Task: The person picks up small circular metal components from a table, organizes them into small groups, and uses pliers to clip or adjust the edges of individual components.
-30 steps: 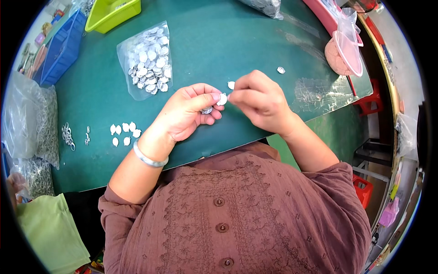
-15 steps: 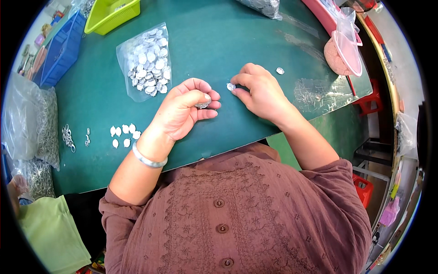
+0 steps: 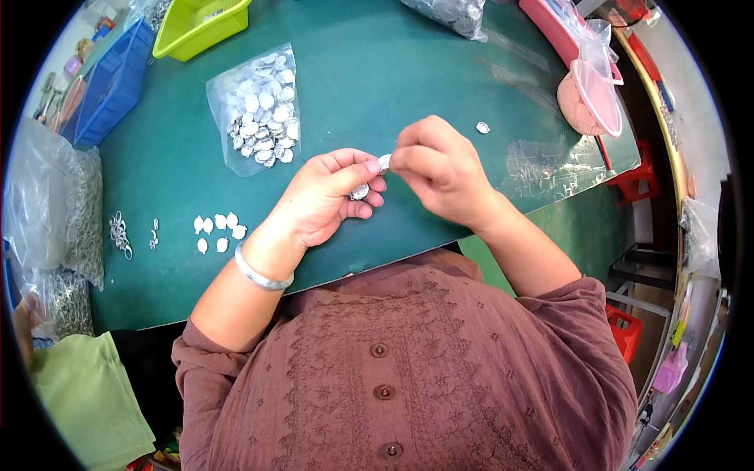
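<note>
My left hand (image 3: pixel 318 196) is turned partly palm up, with a silver oval metal pendant (image 3: pixel 359 191) held against its curled fingers. Whether more lie under it I cannot tell. At the tip of the left thumb, another small silver pendant (image 3: pixel 384 163) is pinched by my right hand (image 3: pixel 441 174), whose fingers are closed and partly hide it. One single oval pendant (image 3: pixel 482 128) lies on the table beyond the right hand. To the left, several loose pendants (image 3: pixel 221 222) lie in two rough rows. A clear plastic bag (image 3: pixel 263 110) full of similar pieces rests behind the left hand.
Linked metal rings (image 3: pixel 119 234) and a short chain piece (image 3: pixel 154 234) lie on the green table (image 3: pixel 377 71). Large bags of rings (image 3: pixel 82 220) stand at the left edge. A blue crate (image 3: pixel 110 86), a lime basket (image 3: pixel 200 31) and a pink basket (image 3: pixel 589 102) line the borders.
My right hand has brought its pendant from near the tabletop to the left thumb tip. My left hand has shifted slightly right and nearer to me. The view has moved a little.
</note>
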Demonstrator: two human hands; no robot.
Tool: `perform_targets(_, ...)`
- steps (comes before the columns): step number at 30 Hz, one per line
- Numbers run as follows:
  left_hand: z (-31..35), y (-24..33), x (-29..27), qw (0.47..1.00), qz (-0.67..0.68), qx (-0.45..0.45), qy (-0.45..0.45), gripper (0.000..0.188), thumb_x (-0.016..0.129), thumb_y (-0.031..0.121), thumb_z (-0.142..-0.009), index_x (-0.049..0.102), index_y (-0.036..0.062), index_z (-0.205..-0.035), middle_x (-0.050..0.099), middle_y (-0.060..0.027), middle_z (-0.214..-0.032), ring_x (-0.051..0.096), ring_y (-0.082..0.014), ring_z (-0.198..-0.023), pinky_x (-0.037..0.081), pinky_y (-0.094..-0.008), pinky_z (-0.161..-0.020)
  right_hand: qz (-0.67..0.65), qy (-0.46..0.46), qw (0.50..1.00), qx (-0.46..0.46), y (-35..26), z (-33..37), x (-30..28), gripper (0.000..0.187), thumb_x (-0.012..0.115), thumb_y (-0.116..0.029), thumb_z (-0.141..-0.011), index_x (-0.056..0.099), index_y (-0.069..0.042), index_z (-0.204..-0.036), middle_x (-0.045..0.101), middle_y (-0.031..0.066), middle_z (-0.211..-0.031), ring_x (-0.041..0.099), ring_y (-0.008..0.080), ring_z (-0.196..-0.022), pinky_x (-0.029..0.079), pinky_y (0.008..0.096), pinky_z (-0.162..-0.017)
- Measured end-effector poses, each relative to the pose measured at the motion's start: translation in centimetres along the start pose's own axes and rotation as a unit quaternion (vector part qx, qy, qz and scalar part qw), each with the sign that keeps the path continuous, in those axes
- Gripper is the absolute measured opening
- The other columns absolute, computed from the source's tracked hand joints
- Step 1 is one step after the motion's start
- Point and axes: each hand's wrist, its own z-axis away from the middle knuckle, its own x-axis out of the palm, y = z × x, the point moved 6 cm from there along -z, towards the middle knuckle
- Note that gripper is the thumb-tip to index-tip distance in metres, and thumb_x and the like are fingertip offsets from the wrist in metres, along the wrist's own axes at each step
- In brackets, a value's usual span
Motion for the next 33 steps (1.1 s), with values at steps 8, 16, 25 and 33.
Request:
perform_targets(8,0.2,0.7,0.3,0.998,-0.022,0.066,0.008,0.011,0.060,0.010,-0.082,0.057,0.0034,-0.091,0.059,-0.0034,-0.078,0.057,-0.0100,-0.066,0.046,-0.0191,-0.054,-0.108,0.030,0.986,0.125,1.2,0.7,-0.5,0.008,0.061,0.002,-0.070,0.058,-0.002,-0.076,0.056,0.0084,-0.078,0.055,0.0196,-0.069,0.044,0.0259,-0.058)
perform_targets(16,0.3,0.6,0.4,0.997,-0.007,0.071,0.001,0.012,0.054,0.007,-0.083,0.056,0.0018,-0.094,0.059,-0.0065,-0.084,0.059,-0.0138,-0.073,0.049,-0.0226,-0.061,-0.130,-0.022,0.979,0.153,1.1,0.5,0.6,0.006,0.061,-0.002,-0.072,0.058,-0.002,-0.077,0.055,0.0075,-0.076,0.055,0.0197,-0.066,0.044,0.0278,-0.057)
perform_targets(25,0.3,-0.2,0.9,0.986,0.161,0.011,-0.034,0.018,0.050,0.020,-0.087,0.056,0.0035,-0.089,0.058,-0.0051,-0.083,0.057,-0.0161,-0.075,0.047,-0.0256,-0.063,-0.012,-0.058,0.995,0.085,-0.2,-0.9,1.8,0.005,0.057,-0.006,-0.072,0.057,-0.004,-0.077,0.052,0.0089,-0.075,0.053,0.0270,-0.072,0.043,0.0360,-0.061)
perform_targets(33,1.4,-0.8,0.4,0.973,0.220,0.074,-0.005,0.019,0.049,0.025,-0.089,0.054,0.0087,-0.097,0.054,0.0012,-0.089,0.051,-0.0095,-0.079,0.043,-0.0233,-0.066,-0.115,0.043,0.978,0.168,0.0,-1.4,4.4,0.010,0.052,-0.009,-0.080,0.055,-0.001,-0.086,0.054,0.0128,-0.080,0.055,0.0287,-0.075,0.044,0.0358,-0.065)
